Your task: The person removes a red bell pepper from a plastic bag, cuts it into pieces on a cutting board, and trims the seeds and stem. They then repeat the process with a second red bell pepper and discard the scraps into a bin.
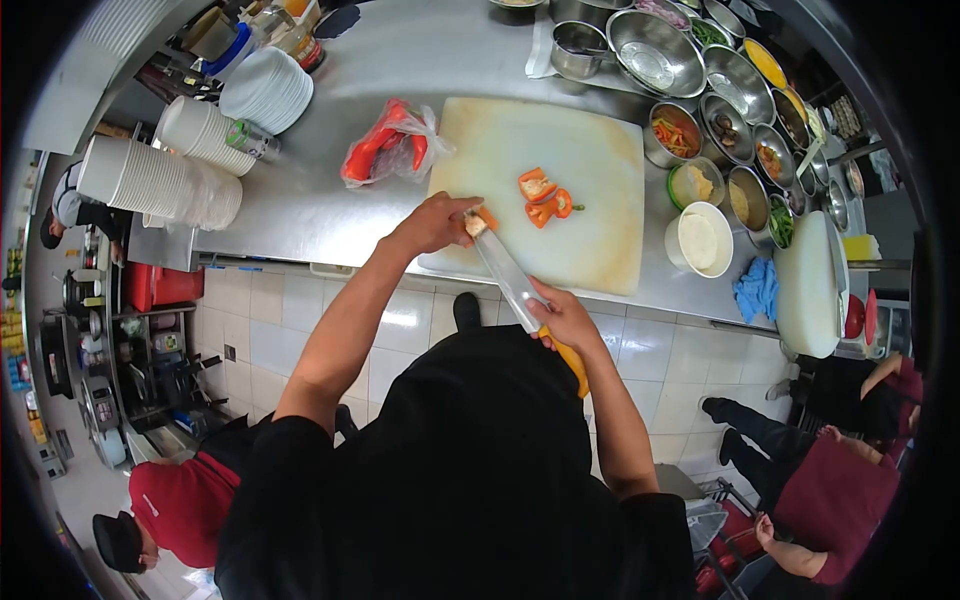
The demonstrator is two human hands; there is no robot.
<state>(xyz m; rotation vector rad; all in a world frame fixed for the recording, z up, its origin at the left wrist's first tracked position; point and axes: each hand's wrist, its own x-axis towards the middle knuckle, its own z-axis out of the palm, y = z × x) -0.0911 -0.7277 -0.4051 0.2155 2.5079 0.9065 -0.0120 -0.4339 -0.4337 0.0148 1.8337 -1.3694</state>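
Note:
My right hand point(562, 318) grips a large kitchen knife point(508, 276) by its yellow handle, the blade slanting up and left. At the board's left front edge my left hand point(440, 222) is closed on a piece of orange bell pepper point(487, 217), and the knife tip touches or nearly touches its pale inner part. More cut bell pepper pieces point(541, 211), one with a green stem, lie mid-board on the white cutting board point(600, 150). Left of the board is a clear plastic bag point(425, 127) with red peppers point(385, 150) in it.
Metal bowls point(655, 55) of cut food crowd the right side, near a white tub point(698, 240) and a blue cloth point(757, 290). Stacked white containers point(160, 185) and lids point(267, 92) stand at left. People in red shirts point(185, 500) are behind on both sides.

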